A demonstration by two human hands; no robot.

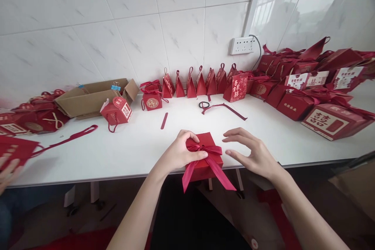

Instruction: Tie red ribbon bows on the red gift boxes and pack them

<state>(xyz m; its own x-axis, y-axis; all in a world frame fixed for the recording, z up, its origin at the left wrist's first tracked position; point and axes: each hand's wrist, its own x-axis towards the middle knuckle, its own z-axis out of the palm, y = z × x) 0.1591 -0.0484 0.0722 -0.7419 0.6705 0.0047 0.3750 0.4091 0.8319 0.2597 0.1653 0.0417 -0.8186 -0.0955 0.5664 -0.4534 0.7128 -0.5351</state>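
Now left fingers pinch box ribbon; right hand beside.

White table, red gift box at front edge, cardboard box, loose ribbon

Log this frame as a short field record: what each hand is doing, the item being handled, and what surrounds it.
left hand: left hand pinches the bow of the satin ribbon
right hand: right hand open, hovering beside the box, not touching
item: square red cardboard gift box at the front edge of the white table
behind: row of red triangular pouches along the tiled wall
left side: brown cardboard carton
right side: heap of red gift boxes
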